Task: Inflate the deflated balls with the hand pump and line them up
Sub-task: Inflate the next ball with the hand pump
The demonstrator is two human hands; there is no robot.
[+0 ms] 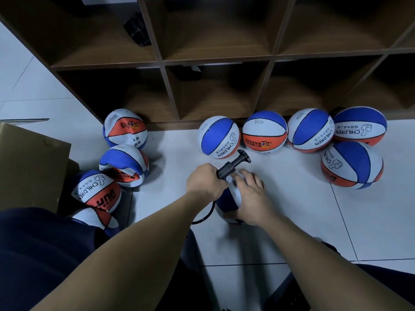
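My left hand (pixel 205 184) grips the barrel of a black hand pump (pixel 233 164), whose T-handle points up and to the right. A black hose (pixel 207 213) loops from under that hand toward a blue and white ball (pixel 229 202) on the floor. My right hand (pixel 251 194) lies on top of this ball and holds it; the ball is mostly hidden. Several round blue, white and orange balls (pixel 265 132) stand along the shelf's foot on the right. Several dented, flat ones (pixel 123 168) lie at the left.
A brown wooden cubby shelf (pixel 220 61) fills the back, with a black object (pixel 137 30) in an upper-left cell. A cardboard box (pixel 29 160) stands at the left. White floor tiles (pixel 292 198) lie underneath. My dark-trousered knees are at the bottom.
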